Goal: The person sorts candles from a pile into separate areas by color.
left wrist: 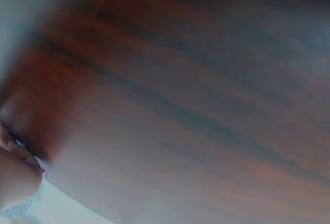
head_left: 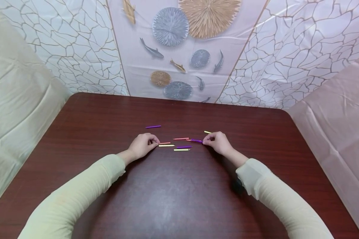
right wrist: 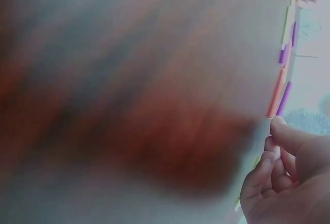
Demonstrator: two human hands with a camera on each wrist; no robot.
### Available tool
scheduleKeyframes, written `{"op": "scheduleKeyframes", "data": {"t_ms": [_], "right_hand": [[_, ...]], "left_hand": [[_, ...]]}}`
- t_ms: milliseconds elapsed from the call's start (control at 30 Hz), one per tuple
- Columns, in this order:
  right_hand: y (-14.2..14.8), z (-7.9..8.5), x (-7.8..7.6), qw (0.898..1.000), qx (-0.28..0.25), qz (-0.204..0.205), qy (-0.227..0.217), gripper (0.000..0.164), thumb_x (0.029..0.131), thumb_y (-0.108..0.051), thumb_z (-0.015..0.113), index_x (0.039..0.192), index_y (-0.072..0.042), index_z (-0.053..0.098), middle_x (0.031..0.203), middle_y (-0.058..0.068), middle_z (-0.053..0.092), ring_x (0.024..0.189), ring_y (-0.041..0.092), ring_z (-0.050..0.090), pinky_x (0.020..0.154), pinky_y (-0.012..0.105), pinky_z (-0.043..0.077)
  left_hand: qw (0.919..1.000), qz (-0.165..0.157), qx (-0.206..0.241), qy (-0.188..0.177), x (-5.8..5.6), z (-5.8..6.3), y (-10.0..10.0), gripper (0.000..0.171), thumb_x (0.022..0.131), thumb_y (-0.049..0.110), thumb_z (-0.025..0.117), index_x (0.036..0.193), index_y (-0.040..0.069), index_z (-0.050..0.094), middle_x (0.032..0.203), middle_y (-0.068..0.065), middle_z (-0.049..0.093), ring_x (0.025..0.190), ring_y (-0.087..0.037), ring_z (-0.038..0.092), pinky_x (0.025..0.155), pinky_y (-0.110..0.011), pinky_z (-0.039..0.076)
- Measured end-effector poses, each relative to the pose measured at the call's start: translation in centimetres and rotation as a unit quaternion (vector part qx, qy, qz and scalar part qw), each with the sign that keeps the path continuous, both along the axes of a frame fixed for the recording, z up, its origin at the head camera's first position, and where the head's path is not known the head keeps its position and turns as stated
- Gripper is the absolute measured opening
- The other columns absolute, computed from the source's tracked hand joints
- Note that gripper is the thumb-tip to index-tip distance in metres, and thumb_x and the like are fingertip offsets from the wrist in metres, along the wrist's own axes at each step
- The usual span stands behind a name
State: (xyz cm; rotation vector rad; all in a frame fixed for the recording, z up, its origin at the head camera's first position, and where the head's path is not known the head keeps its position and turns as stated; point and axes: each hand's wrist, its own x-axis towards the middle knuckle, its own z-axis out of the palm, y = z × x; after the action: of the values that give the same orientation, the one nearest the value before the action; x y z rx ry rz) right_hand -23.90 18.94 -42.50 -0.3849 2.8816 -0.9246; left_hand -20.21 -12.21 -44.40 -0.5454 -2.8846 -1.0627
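Thin pencil-like coloured sticks lie on the dark table, small in the head view. My left hand point(head_left: 141, 145) pinches the left end of an orange stick point(head_left: 165, 143), just above a pale yellow stick point(head_left: 166, 145). My right hand point(head_left: 219, 143) pinches the right end of a purple stick point(head_left: 196, 140), which overlaps an orange stick point(head_left: 188, 140). Between the hands lie a red-orange stick point(head_left: 180, 138), another purple stick point(head_left: 183, 147) and a yellow-green stick point(head_left: 181, 150). The left wrist view shows only part of the left hand point(left wrist: 18, 177), its fingertips hidden.
One more purple stick point(head_left: 153, 126) lies farther back on the left. Behind the right hand another yellow stick point(head_left: 207, 132) is partly covered. The brown wooden table point(head_left: 167, 199) ends at a patterned cloth backdrop point(head_left: 179, 73), with plain cloth hanging on both sides.
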Motion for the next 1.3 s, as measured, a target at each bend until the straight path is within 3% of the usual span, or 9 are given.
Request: {"op": "scheduleKeyframes", "data": {"t_ms": [533, 867, 1300], "right_hand": [[-5.3, 2.7, -3.1, 0.999, -0.017, 0.026, 0.01, 0.013, 0.082, -0.015, 0.07, 0.084, -0.003, 0.073, 0.083, 0.012, 0.071, 0.08, 0.021, 0.059, 0.073, 0.029, 0.045], [-9.4, 1.9, -4.6, 0.999, -0.029, 0.03, 0.011, 0.011, 0.08, -0.014, 0.072, 0.082, -0.003, 0.073, 0.081, 0.01, 0.071, 0.074, 0.015, 0.056, 0.068, 0.022, 0.043], [-12.9, 0.8, -5.3, 0.999, -0.008, 0.044, -0.022, 0.011, 0.081, -0.017, 0.072, 0.083, -0.006, 0.073, 0.081, 0.007, 0.072, 0.075, 0.014, 0.058, 0.069, 0.023, 0.044]], "left_hand": [[1.0, 0.004, 0.007, -0.001, 0.6, -0.3, -0.3, 0.004, 0.084, 0.011, 0.066, 0.083, 0.011, 0.07, 0.076, -0.001, 0.062, 0.067, -0.008, 0.05, 0.064, -0.021, 0.041], [0.9998, -0.001, 0.011, 0.017, 0.6, -0.6, -0.5, 0.004, 0.084, 0.01, 0.066, 0.082, 0.01, 0.069, 0.075, -0.001, 0.061, 0.066, -0.007, 0.05, 0.063, -0.02, 0.04], [1.0, 0.0, 0.008, 0.002, 0.6, -0.2, -0.5, 0.004, 0.085, 0.012, 0.066, 0.083, 0.011, 0.07, 0.076, -0.001, 0.062, 0.066, -0.006, 0.05, 0.063, -0.019, 0.041]]}}
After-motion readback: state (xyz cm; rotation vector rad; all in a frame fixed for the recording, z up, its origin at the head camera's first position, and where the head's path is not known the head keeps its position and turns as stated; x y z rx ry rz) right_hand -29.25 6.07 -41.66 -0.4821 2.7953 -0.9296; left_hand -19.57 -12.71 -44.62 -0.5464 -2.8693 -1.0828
